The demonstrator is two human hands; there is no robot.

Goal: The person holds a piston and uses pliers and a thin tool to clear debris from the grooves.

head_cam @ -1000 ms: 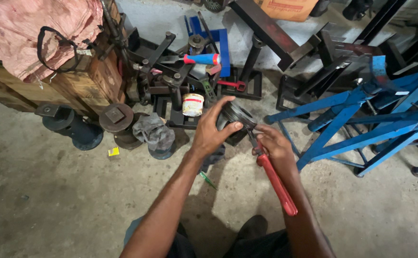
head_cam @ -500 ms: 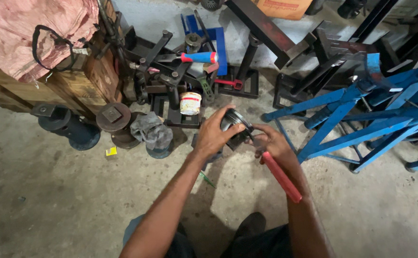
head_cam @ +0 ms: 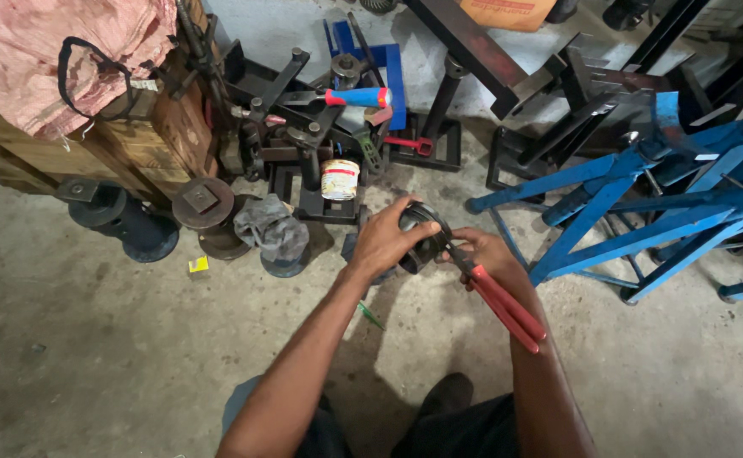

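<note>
- Open concrete floor [head_cam: 91, 356] to the left and near side: free passage for a hand.
- Ahead, blocked by dark metal stands [head_cam: 303, 136], a small white tin [head_cam: 340, 179] and a grey rag [head_cam: 271, 229].
- Right side closed off by blue steel frames [head_cam: 643, 203], close to the right hand [head_cam: 483, 253].
- Far left, wooden crate [head_cam: 91, 148] under a pink sack [head_cam: 57, 55].

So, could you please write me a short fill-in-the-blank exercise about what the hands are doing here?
1. The left hand grips a dark, round ____ part.
2. The right hand holds pliers with ____ handles.
3. The stands on the right are painted ____.
4. A grey ____ is draped over a metal base on the floor.

Missing words: metal; red; blue; rag
</note>
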